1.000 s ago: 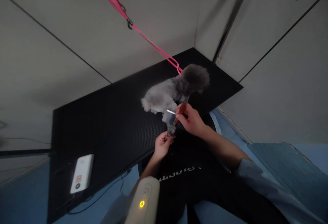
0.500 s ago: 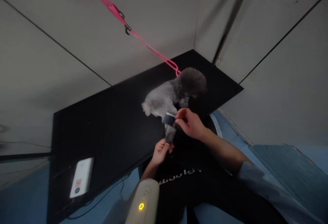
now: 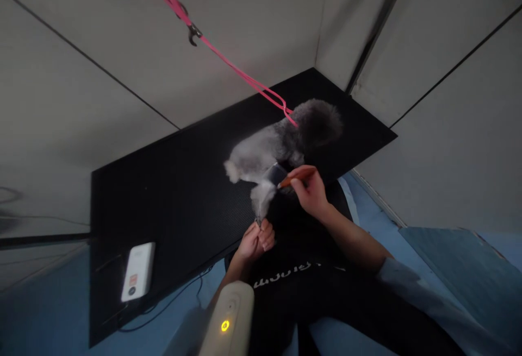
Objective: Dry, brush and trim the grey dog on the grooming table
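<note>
A small grey and white dog [image 3: 259, 152] stands on a black ribbed table [image 3: 183, 209], its dark head toward the right. My left hand [image 3: 256, 239] is closed round the lower end of the dog's hind leg [image 3: 262, 198], which is stretched out toward me. In my right hand [image 3: 312, 190] is a slicker brush [image 3: 299, 175] with an orange handle. The brush's dark flat head lies against the upper part of that leg. A pink leash [image 3: 240, 73] loops at the dog's neck and runs up to the left.
A white device with a round dark lens [image 3: 138, 272] lies on the table's near left. Close to the camera, a pale device [image 3: 228, 318] with a glowing yellow ring covers part of my left arm. Grey wall panels [image 3: 101, 30] stand behind the table. A cable [image 3: 175, 301] hangs beside its near edge.
The brush has moved up the leg toward the dog's body, and its handle has swung into clearer view. My left hand still grips the leg. The dog's head has shifted right; the whole view moved slightly.
</note>
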`<state>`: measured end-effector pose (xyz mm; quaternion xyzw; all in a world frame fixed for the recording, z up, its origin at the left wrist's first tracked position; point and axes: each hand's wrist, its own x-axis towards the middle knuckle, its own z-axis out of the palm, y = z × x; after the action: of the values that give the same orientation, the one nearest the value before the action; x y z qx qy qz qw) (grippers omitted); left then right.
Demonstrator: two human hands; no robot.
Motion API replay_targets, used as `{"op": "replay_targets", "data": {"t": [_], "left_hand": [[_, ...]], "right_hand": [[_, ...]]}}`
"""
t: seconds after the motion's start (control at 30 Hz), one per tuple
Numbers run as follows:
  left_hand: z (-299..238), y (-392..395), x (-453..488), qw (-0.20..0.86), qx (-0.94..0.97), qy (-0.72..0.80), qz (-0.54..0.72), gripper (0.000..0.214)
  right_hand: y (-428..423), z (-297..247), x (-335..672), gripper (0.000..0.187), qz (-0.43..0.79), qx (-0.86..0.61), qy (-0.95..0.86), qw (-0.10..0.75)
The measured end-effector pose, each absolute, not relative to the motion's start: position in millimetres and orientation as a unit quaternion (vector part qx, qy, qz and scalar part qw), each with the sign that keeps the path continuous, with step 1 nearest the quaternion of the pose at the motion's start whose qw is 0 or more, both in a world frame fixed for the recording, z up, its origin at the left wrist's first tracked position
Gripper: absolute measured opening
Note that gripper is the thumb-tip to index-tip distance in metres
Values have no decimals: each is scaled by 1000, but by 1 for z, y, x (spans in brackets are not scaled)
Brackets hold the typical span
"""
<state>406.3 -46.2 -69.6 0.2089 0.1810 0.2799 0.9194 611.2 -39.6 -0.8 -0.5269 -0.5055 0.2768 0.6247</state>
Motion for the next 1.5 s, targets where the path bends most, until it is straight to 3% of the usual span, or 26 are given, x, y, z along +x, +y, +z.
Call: {"op": "replay_targets", "data": {"t": [0.07,0.17,0.27,0.4,0.5,0.57,0.63,0.7,0.77,0.9,1.03,1.17,1.27,1.37,1.5], "left_hand": [[-72,-48,406,920,216,175,276,36],[-76,-49,405,915,244,176,268,40],[-81,-50,405,875,317,233,281,47],[-87,-53,411,679,546,402,279,45],[-90,-56,417,517,651,478,283,29],[-90,-56,420,461,672,494,303,24],[-89,-56,421,439,670,501,329,25],[-88,-56,422,437,650,507,360,18],[-87,-56,423,456,615,514,387,10],[-90,-57,423,537,530,508,416,19],[-98,-60,423,546,541,510,386,11],[-109,-54,417,546,586,494,339,13],[-112,-26,413,555,601,477,321,11],[-101,20,424,610,516,454,393,31],[-75,73,460,749,329,347,458,61]], "right_hand": [[-39,-4,610,11,290,-510,-511,629],[-38,-6,608,12,379,-477,-555,566],[-38,-2,607,11,338,-517,-512,597],[-41,8,609,11,396,-487,-611,483],[-43,15,609,13,328,-560,-586,485],[-43,20,606,12,290,-575,-610,462],[-43,27,603,9,294,-567,-668,382],[-42,34,600,10,276,-593,-674,344],[-41,39,600,9,233,-616,-658,364],[-44,34,603,10,283,-547,-706,350],[-46,10,610,9,295,-585,-596,464],[-30,-20,626,12,362,-522,-575,516],[-13,-27,645,22,279,-580,-393,657],[-1,-13,657,25,280,-539,-317,728],[9,4,642,40,438,-372,-466,673]]}}
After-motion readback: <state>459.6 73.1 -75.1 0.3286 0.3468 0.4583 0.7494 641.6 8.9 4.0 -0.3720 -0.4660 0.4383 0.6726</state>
